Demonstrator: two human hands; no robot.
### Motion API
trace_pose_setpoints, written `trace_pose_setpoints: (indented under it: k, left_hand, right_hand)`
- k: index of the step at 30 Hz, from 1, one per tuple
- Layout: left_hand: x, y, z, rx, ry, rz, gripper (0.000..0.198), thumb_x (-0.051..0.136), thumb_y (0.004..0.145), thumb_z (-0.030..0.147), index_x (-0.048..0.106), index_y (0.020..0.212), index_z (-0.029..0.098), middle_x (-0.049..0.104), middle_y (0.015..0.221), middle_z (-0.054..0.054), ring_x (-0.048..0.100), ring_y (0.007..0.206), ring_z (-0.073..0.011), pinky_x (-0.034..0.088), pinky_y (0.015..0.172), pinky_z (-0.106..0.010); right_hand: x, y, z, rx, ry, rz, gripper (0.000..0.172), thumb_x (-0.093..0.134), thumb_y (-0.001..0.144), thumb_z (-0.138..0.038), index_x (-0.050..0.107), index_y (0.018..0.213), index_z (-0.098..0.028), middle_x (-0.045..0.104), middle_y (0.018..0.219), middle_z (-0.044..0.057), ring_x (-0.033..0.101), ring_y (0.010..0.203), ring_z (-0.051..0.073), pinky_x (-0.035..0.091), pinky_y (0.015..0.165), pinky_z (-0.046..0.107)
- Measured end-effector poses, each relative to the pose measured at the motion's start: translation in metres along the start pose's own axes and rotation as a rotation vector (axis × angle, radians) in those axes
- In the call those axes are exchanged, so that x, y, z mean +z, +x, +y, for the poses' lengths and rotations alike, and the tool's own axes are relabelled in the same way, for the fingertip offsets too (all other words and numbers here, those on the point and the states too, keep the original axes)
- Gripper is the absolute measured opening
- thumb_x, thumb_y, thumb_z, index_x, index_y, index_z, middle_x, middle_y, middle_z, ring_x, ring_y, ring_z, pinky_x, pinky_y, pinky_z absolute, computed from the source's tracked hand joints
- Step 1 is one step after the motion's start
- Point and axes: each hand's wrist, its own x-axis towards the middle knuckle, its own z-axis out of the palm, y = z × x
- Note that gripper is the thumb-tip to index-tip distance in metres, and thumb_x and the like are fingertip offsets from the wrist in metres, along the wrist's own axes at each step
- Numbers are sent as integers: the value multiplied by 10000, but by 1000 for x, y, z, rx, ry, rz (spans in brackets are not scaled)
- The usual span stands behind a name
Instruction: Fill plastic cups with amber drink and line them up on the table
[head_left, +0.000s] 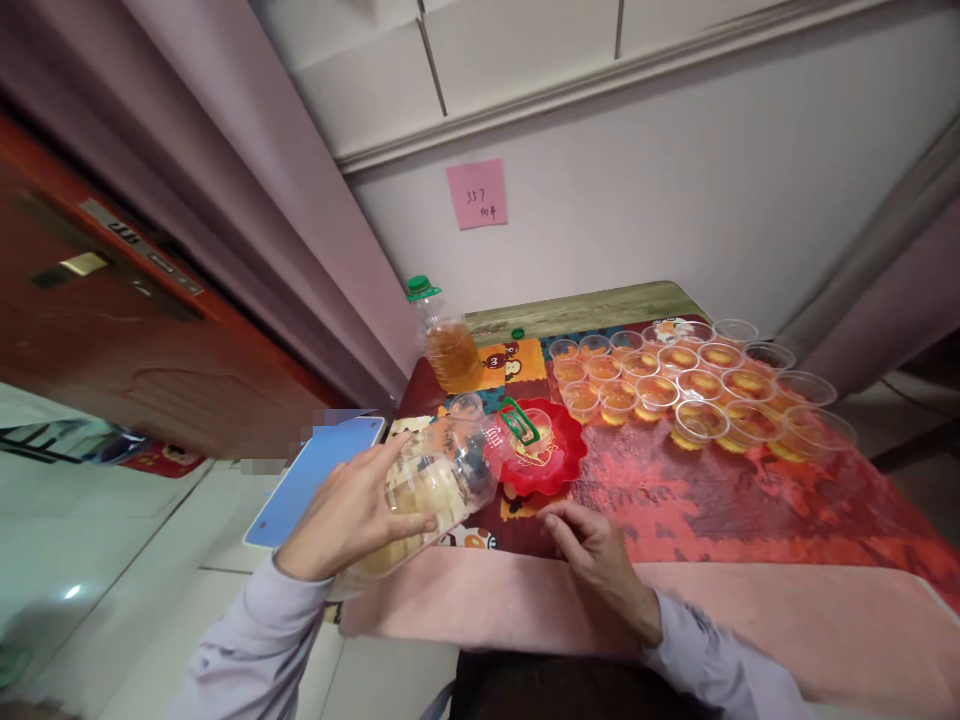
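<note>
My left hand [352, 515] is wrapped round a large clear plastic bottle [427, 480] that lies tilted over the table's near left side. Pale liquid sits inside it, and its neck with a green handle [520, 422] points right, over a red scalloped tray [566, 465]. A clear cup [538, 425] stands in the tray beneath the bottle's mouth, partly hidden by the handle; whether liquid is flowing I cannot tell. Just in front of the tray, my right hand [596, 560] has its fingers curled and thumb close to the index finger, with nothing visible in them.
Several clear cups of amber liquid [701, 385] stand in close rows on the right. A capped bottle of amber liquid [452, 355] is upright at the back left, near a loose green cap [518, 333]. A blue stool [319, 470] stands left of the patterned table [720, 500].
</note>
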Motion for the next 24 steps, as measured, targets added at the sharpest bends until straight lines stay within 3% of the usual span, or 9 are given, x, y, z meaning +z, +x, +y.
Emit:
trace_pose_setpoints:
  k: [4,9,12,24]
  left_hand:
    - [-4,8,8,53,41,-5,1068,800,703,696,421,1601,261,603,1554,-144,594,1396,-400,463,1156,-531]
    - [-6,14,13,30,54,-24,1006,810,714,650,456,1573,264,621,1534,-133,599,1393,-394,488,1123,-486]
    - [-4,16,15,36,58,-42,1016,808,718,657,456,1574,238,615,1539,-143,605,1385,-394,483,1126,-484]
    - [-15,23,30,49,143,-89,957,807,748,597,460,1570,249,624,1525,-151,624,1359,-401,509,1069,-509]
  right_hand:
    - [18,1,-4,85,150,-158,370,667,971,-488,753,1223,-231,789,1049,96,737,866,223,586,762,344]
    - [40,14,-19,251,568,-270,803,792,885,-568,491,1573,-284,578,1528,147,684,1239,261,549,1080,467]
    - [45,23,-31,287,699,-274,915,811,871,-585,395,1636,-306,528,1578,147,648,1313,269,520,1130,485]
    - [44,27,-44,285,744,-286,814,830,859,-570,520,1567,-316,553,1593,119,634,1324,279,537,1090,463]
